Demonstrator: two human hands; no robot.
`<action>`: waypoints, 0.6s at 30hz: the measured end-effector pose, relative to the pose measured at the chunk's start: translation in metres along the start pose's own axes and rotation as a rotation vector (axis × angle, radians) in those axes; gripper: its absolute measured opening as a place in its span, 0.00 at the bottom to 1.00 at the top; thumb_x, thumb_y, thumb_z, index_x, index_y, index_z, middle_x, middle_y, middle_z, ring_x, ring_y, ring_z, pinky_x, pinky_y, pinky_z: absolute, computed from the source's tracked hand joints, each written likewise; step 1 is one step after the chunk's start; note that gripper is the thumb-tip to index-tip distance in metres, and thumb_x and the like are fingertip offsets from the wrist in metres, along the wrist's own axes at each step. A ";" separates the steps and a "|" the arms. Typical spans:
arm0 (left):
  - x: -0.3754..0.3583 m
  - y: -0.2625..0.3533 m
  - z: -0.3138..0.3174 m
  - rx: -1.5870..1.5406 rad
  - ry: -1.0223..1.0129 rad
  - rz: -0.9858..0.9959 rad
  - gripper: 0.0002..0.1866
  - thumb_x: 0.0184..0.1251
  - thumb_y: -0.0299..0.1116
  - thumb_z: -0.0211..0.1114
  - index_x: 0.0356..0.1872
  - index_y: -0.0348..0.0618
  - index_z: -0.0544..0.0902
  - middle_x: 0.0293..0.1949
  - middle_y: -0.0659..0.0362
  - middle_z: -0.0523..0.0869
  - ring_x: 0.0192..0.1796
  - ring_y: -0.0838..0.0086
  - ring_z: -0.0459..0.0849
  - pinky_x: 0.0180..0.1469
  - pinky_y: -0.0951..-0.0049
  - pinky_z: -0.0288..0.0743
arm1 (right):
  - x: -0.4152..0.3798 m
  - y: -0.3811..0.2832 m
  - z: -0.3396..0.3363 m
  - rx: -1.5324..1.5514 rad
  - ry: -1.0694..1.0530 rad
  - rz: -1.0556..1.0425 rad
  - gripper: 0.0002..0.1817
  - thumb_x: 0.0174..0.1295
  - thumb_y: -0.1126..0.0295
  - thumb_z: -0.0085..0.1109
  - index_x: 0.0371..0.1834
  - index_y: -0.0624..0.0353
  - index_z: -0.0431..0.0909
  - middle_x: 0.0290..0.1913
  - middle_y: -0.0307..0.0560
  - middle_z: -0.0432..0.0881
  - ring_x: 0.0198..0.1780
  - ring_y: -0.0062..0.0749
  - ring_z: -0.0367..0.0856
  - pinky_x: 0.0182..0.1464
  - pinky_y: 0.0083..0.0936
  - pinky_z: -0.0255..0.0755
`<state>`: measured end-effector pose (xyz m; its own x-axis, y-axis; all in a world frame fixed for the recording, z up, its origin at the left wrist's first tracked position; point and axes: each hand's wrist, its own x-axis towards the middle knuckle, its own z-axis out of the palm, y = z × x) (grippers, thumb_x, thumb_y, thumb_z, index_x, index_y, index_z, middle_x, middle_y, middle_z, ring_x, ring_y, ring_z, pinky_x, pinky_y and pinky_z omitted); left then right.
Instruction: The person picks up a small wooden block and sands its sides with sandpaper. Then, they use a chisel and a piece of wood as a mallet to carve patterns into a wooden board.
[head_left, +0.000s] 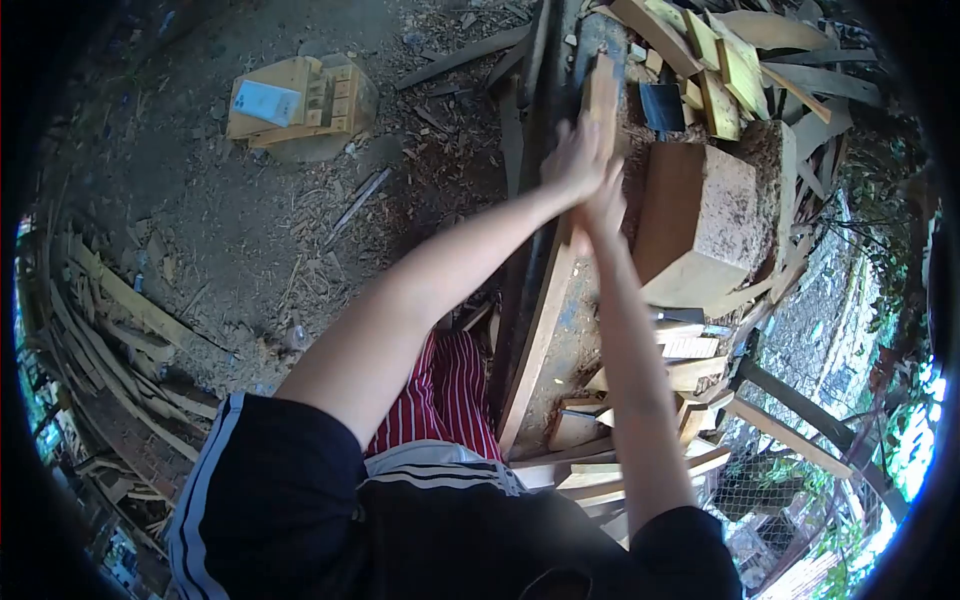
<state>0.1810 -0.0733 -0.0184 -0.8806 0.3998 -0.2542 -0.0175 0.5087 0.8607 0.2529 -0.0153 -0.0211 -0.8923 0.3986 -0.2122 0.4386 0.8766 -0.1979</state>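
Note:
My left hand (575, 163) is closed around a narrow, light-brown piece of wood (602, 90) on the workbench, its far end sticking out past the fingers. Just behind it, my right hand (601, 210) is closed at the near part of the same piece. Both hands are slightly blurred, and they hide the middle of the wood; I cannot tell whether it is a tool or plain stock. Nearer my body, a long board (540, 350) lies along the bench's left edge, in line with the hands.
To the right stands a large wood block (690, 215) covered in sawdust. Yellowish offcuts (735, 75) are heaped at the far end, more scraps (690, 365) nearer me. On the littered ground at left, a phone (266, 102) lies on stacked wooden blocks (340, 95). Curved strips (120, 350) line the left.

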 end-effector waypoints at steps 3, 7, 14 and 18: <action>-0.128 -0.029 0.014 0.053 -0.045 0.000 0.41 0.66 0.45 0.57 0.73 0.46 0.46 0.63 0.31 0.62 0.51 0.40 0.78 0.47 0.54 0.79 | -0.123 0.000 0.023 -0.066 -0.009 0.045 0.28 0.60 0.64 0.52 0.63 0.62 0.60 0.62 0.62 0.63 0.58 0.50 0.72 0.41 0.34 0.81; -0.291 -0.082 0.036 0.110 -0.105 0.091 0.44 0.65 0.44 0.58 0.74 0.43 0.41 0.64 0.27 0.56 0.40 0.40 0.82 0.32 0.56 0.80 | -0.289 -0.003 0.046 -0.061 -0.148 0.104 0.26 0.58 0.66 0.53 0.59 0.64 0.63 0.50 0.56 0.67 0.53 0.47 0.73 0.36 0.31 0.82; -0.364 -0.093 0.024 0.182 -0.194 0.141 0.48 0.62 0.45 0.61 0.72 0.34 0.39 0.51 0.32 0.66 0.30 0.43 0.80 0.25 0.54 0.77 | -0.362 -0.006 0.042 -0.031 -0.156 0.003 0.36 0.59 0.67 0.49 0.73 0.47 0.52 0.45 0.58 0.66 0.45 0.49 0.72 0.29 0.31 0.79; -0.277 -0.077 0.025 0.137 -0.179 0.031 0.47 0.65 0.47 0.58 0.73 0.35 0.40 0.59 0.33 0.62 0.39 0.41 0.80 0.33 0.57 0.81 | -0.275 0.000 0.036 0.115 -0.184 0.069 0.21 0.57 0.66 0.51 0.52 0.66 0.66 0.42 0.57 0.66 0.45 0.50 0.73 0.30 0.36 0.79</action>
<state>0.4383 -0.2038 -0.0255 -0.7815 0.5393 -0.3136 0.0830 0.5881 0.8045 0.5021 -0.1350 0.0032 -0.8296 0.3914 -0.3984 0.5168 0.8083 -0.2821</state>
